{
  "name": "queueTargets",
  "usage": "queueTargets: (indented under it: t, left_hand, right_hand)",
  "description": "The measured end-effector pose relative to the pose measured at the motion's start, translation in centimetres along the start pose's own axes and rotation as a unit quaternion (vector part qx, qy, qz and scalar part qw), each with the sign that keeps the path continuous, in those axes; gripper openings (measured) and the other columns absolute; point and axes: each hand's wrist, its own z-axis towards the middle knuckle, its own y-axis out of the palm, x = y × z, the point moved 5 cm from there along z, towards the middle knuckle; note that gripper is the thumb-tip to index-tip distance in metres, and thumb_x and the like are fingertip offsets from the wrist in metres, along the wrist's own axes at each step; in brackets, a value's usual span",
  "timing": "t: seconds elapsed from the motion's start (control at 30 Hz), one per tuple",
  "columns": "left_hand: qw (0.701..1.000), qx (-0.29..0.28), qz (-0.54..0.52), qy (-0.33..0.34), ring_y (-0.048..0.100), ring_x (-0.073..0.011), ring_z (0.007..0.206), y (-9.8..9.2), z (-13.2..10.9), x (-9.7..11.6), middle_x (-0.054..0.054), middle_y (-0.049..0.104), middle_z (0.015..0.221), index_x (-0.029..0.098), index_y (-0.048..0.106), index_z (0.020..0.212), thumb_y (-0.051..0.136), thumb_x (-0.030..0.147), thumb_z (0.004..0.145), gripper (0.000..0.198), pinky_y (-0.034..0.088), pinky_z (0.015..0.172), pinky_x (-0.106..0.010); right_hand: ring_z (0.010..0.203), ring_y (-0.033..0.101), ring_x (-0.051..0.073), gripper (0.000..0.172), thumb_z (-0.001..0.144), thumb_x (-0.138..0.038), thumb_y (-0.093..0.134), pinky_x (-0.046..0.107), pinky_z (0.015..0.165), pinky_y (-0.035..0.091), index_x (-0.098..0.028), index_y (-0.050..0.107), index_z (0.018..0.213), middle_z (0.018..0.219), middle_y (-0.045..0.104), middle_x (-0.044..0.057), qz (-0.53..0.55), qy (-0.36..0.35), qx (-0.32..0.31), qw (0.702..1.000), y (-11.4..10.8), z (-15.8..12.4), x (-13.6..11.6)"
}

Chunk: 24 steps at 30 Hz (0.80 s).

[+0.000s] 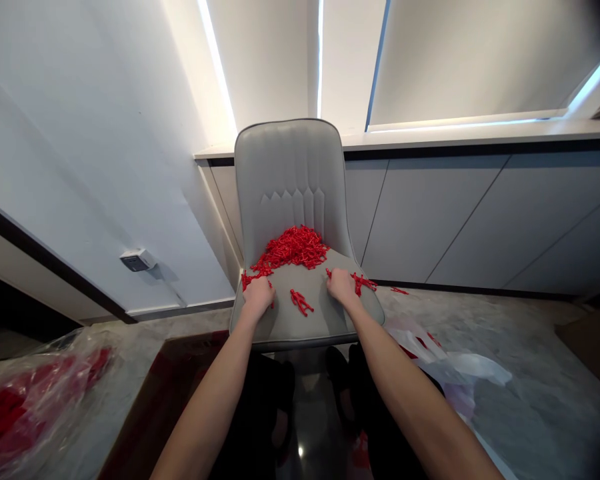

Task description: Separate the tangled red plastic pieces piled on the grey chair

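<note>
A grey padded chair stands in front of me, with a heap of small red plastic figures at the back of its seat. One separate red figure lies near the middle of the seat, between my hands. My left hand is closed at the seat's left side, and red figures stick out around its fingers. On the right side, my right hand is also closed, with red figures showing on both sides of the fist. How many figures each hand grips is hidden.
An open cardboard box sits on the floor at front left, beside a clear plastic bag with red contents. White plastic bags lie to the right. A stray red figure is on the floor by the grey cabinets.
</note>
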Motion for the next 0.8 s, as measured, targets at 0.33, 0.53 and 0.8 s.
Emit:
queueTargets:
  t: [0.33, 0.53, 0.8]
  left_hand:
    - [0.983, -0.031, -0.11, 0.141, 0.069, -0.0273, 0.084, 2.3, -1.5, 5.3, -0.012, 0.074, 0.086, 0.02, 0.073, 0.09, 0.062, 0.028, 0.081, 0.016, 0.049, 0.078, -0.033]
    - [0.985, -0.061, -0.102, 0.127, 0.071, -0.0279, 0.087, 3.0, -2.7, 6.5, -0.014, 0.075, 0.092, 0.019, 0.073, 0.094, 0.062, 0.029, 0.083, 0.019, 0.051, 0.078, -0.034]
    - [0.992, -0.071, -0.043, 0.09, 0.068, -0.0301, 0.105, 2.7, -2.9, 5.6, -0.016, 0.074, 0.107, 0.019, 0.072, 0.106, 0.057, 0.03, 0.087, 0.026, 0.049, 0.089, -0.036]
  right_hand:
    - [0.096, 0.068, 0.024, 0.038, 0.098, -0.03, 0.035, 0.028, 0.08, 0.047, -0.013, 0.066, 0.113, 0.105, 0.073, 0.013, 0.061, -0.065, 0.011, 0.996, 1.0, 2.4, -1.5]
    - [0.106, 0.066, 0.026, 0.037, 0.097, -0.022, 0.039, 0.03, 0.086, 0.047, -0.013, 0.067, 0.12, 0.117, 0.068, 0.018, 0.02, -0.083, -0.012, 0.996, 3.3, 3.0, -2.6]
    - [0.113, 0.064, 0.029, 0.05, 0.095, -0.02, 0.046, 0.036, 0.097, 0.045, -0.022, 0.054, 0.144, 0.145, 0.046, 0.019, -0.053, -0.141, -0.052, 0.987, 4.9, 2.6, -4.1]
